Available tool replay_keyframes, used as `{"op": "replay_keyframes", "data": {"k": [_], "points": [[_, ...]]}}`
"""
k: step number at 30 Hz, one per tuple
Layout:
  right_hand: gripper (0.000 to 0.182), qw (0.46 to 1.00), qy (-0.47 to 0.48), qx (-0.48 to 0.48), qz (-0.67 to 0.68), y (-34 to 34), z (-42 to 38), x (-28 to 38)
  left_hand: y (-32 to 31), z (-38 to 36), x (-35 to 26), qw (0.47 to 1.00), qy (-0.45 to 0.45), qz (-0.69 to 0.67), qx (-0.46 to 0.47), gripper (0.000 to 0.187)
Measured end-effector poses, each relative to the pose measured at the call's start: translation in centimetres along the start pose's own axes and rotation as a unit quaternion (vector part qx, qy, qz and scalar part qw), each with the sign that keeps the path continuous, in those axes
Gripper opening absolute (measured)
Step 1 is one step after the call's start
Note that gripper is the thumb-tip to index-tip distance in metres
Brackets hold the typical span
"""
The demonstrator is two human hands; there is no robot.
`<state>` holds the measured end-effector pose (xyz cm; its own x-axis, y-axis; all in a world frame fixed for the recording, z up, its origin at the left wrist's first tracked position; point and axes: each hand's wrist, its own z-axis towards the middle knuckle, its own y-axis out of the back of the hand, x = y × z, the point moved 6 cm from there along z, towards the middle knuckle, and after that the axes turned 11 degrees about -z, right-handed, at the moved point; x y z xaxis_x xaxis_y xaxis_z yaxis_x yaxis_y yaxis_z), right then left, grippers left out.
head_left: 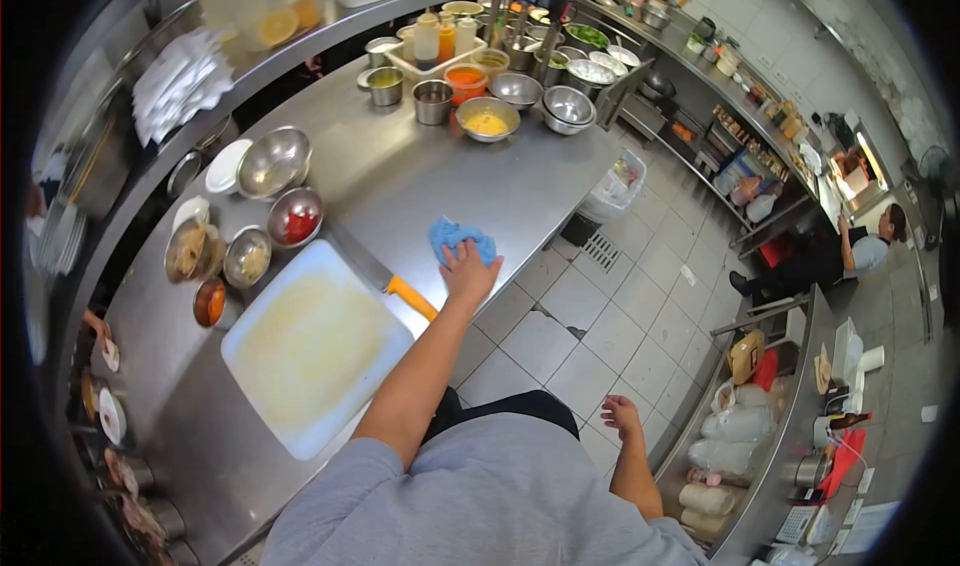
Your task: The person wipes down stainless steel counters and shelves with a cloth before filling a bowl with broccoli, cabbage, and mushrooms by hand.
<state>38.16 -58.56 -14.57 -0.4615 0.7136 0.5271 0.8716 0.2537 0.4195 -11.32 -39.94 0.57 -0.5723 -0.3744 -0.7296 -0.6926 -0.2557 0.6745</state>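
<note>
On the steel worktop (400,201), my left hand (468,272) presses down on a crumpled blue cloth (462,238), its fingers over the cloth's near side. My right hand (622,416) hangs at my right side above the tiled floor, empty, with loosely curled fingers apart. Left of the cloth lies a knife with an orange handle (411,297), its blade along the edge of a stained white cutting board (310,351). Beyond the board stand a steel bowl of chopped red pieces (298,224), a bowl of pale shreds (250,257) and a larger steel bowl (274,163).
Farther along the worktop are a bowl of yellow food (487,121), a tub of orange sauce (466,84) and squeeze bottles (427,38). A lined bin (614,188) stands past the counter's end. At right are a shelf unit (740,436) and another person (840,251).
</note>
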Motion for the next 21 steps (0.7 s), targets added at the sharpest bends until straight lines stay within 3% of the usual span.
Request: {"op": "replay_keyframes", "data": {"k": [1,3,5,9,10,12,13,17,21], "points": [[0.027,1.000,0.000,0.014,0.012,-0.7,-0.2,0.5,-0.7,1.5,0.4,1.000,-0.005,0.003,0.007,0.073],[0.026,0.999,-0.011,0.038,0.010,-1.3,-0.4,-0.4,-0.1,3.7,1.9,0.993,-0.038,0.084,-0.074,0.075],[0.028,0.993,-0.054,0.101,-0.015,-1.4,-0.3,-1.5,1.5,7.2,3.7,0.984,0.004,0.162,-0.080,0.072],[0.026,0.992,-0.109,0.052,0.042,3.7,2.5,-5.7,8.1,11.6,6.6,0.970,0.072,0.155,-0.171,0.069],[0.026,0.991,-0.111,0.056,0.042,5.1,3.7,-6.5,8.4,13.3,7.5,0.969,0.074,0.160,-0.171,0.069],[0.026,0.987,-0.145,0.043,0.045,8.5,6.4,-8.5,8.3,15.0,9.1,0.947,0.064,0.141,-0.283,0.069],[0.026,0.988,-0.143,0.051,0.034,9.9,7.9,-8.3,6.9,15.8,8.7,0.943,0.075,0.144,-0.289,0.069],[0.026,0.977,-0.195,0.081,-0.030,16.5,15.9,-4.7,-2.2,21.1,0.9,0.959,0.008,0.187,-0.213,0.066],[0.027,0.985,-0.115,0.107,-0.067,23.2,28.7,2.1,-14.9,24.6,-13.6,0.974,-0.081,0.138,-0.161,0.064]]}}
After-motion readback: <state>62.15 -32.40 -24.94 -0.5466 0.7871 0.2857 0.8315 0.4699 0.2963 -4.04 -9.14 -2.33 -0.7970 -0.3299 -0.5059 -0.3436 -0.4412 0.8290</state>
